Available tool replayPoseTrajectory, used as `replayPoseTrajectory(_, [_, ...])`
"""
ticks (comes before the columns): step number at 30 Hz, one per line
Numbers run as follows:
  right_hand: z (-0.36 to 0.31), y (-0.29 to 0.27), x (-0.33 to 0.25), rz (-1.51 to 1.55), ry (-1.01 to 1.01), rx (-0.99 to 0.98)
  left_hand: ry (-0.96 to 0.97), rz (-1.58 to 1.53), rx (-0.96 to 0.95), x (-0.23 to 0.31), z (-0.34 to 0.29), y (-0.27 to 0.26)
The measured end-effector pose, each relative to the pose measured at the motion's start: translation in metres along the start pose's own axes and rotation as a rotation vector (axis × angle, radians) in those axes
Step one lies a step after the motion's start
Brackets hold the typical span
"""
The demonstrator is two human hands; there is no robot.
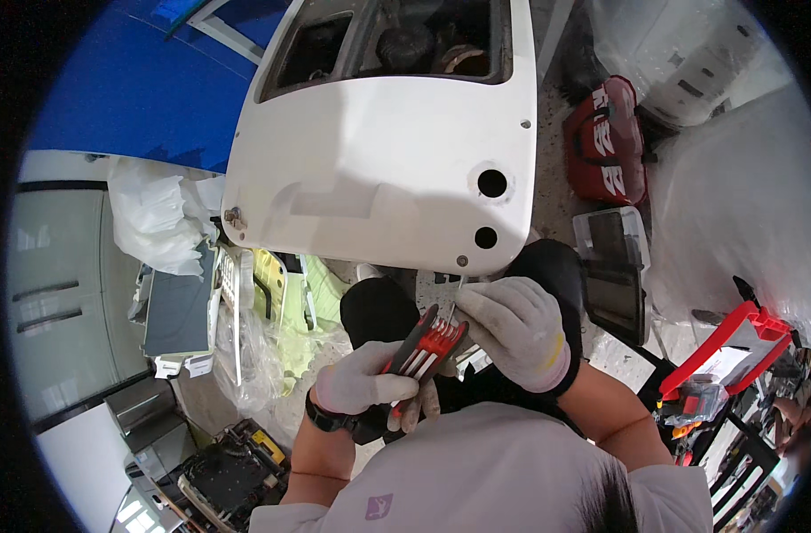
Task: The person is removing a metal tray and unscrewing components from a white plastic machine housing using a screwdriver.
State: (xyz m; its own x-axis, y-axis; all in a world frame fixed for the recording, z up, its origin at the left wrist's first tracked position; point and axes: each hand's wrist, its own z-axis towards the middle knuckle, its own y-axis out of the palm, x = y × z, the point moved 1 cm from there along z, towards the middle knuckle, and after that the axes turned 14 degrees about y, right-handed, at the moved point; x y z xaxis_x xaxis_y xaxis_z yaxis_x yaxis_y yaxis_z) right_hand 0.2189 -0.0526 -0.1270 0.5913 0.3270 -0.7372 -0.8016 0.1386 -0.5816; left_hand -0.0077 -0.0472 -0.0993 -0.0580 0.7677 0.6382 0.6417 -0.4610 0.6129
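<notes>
My left hand [363,380], in a pale work glove, is wrapped round a red and black folding hex key set [430,345]. Several silver keys lie fanned between its handle sides. Gloved as well, my right hand [516,330] is closed at the upper end of the set, where a thin metal key shows by the fingertips; the exact grip is partly hidden. Just beyond both hands stands a large white machine cover [352,151] with rounded corners, two round black holes at its right side and small screws near its edges. Neither hand touches it.
A red bag [605,142] and a clear plastic box [611,233] stand on the right. Nearer lies a red-framed tray [723,351]. Plastic wrap [161,213], a grey panel [181,302] and yellow-green sheeting [321,293] are at left, with a black machine part [232,475] below.
</notes>
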Motion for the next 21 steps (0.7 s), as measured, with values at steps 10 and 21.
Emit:
replayPoseTrajectory(10, [0.009, 0.004, 0.009, -0.077, 0.045, -0.031, 0.004, -0.017, 0.043, 0.005, 0.015, -0.006])
replayPoseTrajectory(21, [0.035, -0.007, 0.014, -0.05, 0.252, -0.05, 0.229, -0.314, 0.195, 0.014, 0.03, 0.0])
